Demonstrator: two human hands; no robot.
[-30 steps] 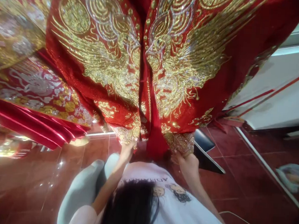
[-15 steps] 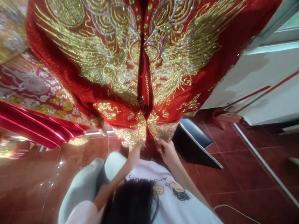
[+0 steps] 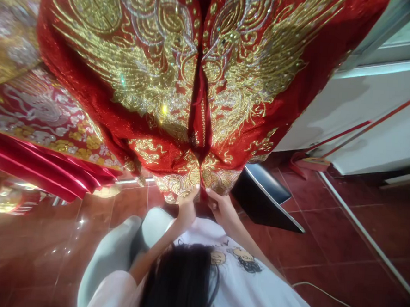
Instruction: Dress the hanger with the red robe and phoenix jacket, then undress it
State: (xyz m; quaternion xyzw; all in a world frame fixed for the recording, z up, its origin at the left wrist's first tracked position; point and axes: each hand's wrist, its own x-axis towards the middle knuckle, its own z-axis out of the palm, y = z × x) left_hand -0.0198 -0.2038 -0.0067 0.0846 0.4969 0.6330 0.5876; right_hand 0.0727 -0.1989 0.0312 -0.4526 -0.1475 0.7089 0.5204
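Observation:
A red jacket (image 3: 136,144) with gold and silver bird embroidery hangs in front of me, its two front edges parted above and drawn close together near the hem. My left hand (image 3: 187,205) grips the gold-patterned hem at the left front edge, thumb on top. On the other side of the opening, my right hand (image 3: 219,203) pinches the right front edge at the same height. Both hands are nearly touching, with a narrow strip of dark red between them. The fingertips behind the cloth are hidden.
To the left hang another embroidered garment (image 3: 51,111) and a pleated red cloth (image 3: 44,167). A black panel-like object (image 3: 260,203) rests on the tiled floor (image 3: 325,235) at right. A red dustpan (image 3: 312,163) leans by the white wall (image 3: 373,122). A pale cable (image 3: 328,294) lies lower right.
My right hand has moved slightly left, closer to my left hand, and its thumb now lies along the front edge. The hem edges sit nearer each other.

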